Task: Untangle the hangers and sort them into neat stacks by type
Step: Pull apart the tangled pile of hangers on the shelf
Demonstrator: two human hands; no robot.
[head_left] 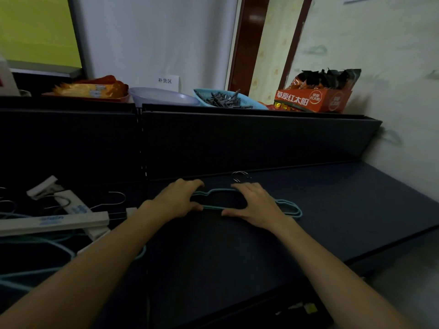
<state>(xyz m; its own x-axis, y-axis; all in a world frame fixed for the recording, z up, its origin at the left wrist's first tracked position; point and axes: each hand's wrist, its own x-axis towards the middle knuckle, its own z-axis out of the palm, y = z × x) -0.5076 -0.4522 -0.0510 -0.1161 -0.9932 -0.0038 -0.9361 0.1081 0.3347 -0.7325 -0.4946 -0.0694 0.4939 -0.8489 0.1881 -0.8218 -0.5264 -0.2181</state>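
Observation:
A small stack of teal wire hangers [288, 206] lies flat on the dark shelf [332, 210], with metal hooks [240, 176] pointing to the back. My left hand [178, 198] grips the stack's left end between fingers and thumb. My right hand [254, 203] covers the middle, its thumb at the lower bar and fingers over the top bar. On the left lies a tangled pile of white clip hangers [59, 220] and more teal hangers [35, 243].
A dark back panel [237, 138] rises behind the shelf. On top of it stand a purple basin [161, 96], a blue basket of clips [228, 99], an orange snack box [311, 98] and snack bags [92, 89]. A wall closes the right side.

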